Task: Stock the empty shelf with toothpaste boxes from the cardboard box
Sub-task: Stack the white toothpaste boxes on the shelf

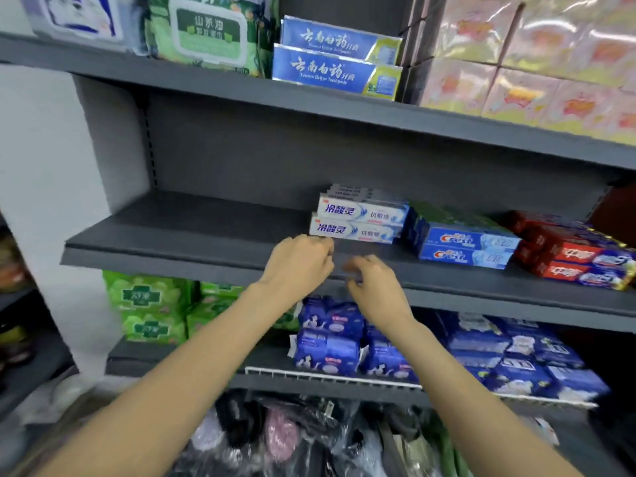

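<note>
A dark grey shelf (192, 232) runs across the middle of the view, bare on its left half. On it stand stacked white-and-blue toothpaste boxes (358, 222), blue Crest boxes (464, 247) to their right, and red boxes (578, 259) at the far right. My left hand (299, 261) hovers at the shelf's front edge just below the white boxes, fingers curled, holding nothing. My right hand (375, 282) is beside it, slightly lower, fingers loosely bent and empty. The cardboard box is out of view.
The shelf above holds blue toothpaste boxes (337, 68), green wipes (210, 32) and pink packs (533, 63). Below are green packs (148, 304) and blue packs (330, 335). Plastic-wrapped goods (292, 438) lie at the bottom.
</note>
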The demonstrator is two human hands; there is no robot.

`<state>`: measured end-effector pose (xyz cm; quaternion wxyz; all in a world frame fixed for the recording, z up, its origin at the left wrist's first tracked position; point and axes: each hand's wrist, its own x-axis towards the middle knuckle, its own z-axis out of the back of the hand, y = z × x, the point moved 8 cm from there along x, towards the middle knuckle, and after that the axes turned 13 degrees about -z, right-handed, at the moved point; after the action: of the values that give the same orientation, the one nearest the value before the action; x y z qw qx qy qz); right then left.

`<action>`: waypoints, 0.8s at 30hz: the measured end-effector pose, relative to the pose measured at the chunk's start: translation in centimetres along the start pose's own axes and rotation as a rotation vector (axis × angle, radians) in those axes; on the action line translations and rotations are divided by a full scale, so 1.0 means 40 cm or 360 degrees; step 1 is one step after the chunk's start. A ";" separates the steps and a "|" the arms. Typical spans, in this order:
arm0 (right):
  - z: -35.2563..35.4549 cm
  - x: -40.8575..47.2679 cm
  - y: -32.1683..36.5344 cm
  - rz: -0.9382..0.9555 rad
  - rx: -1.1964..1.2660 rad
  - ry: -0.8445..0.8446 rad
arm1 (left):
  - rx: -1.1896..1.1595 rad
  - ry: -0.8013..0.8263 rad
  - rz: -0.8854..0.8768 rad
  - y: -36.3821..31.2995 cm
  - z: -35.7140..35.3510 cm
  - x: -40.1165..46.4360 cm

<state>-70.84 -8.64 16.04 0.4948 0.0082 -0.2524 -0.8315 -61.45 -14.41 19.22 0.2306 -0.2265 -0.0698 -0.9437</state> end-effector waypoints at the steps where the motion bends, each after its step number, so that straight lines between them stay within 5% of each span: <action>1: -0.016 -0.046 0.022 0.0016 0.0029 0.0049 | -0.0004 0.0032 0.0036 -0.010 0.007 -0.057; 8: -0.173 -0.326 0.209 0.0157 0.0129 0.0399 | -0.0019 0.0310 0.0340 0.025 0.023 -0.434; 18: -0.515 -0.632 0.544 0.0285 0.0214 0.1001 | -0.0084 0.0680 0.0782 0.293 0.026 -0.984; 24: -0.720 -0.765 0.697 0.0109 0.0174 0.1213 | -0.0211 0.0939 0.0935 0.444 -0.006 -1.257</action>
<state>-24.84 -5.87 -4.37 0.5795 0.3344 -0.0945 -0.7371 -13.48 -9.87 -3.60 0.4850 0.0287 0.1275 -0.8647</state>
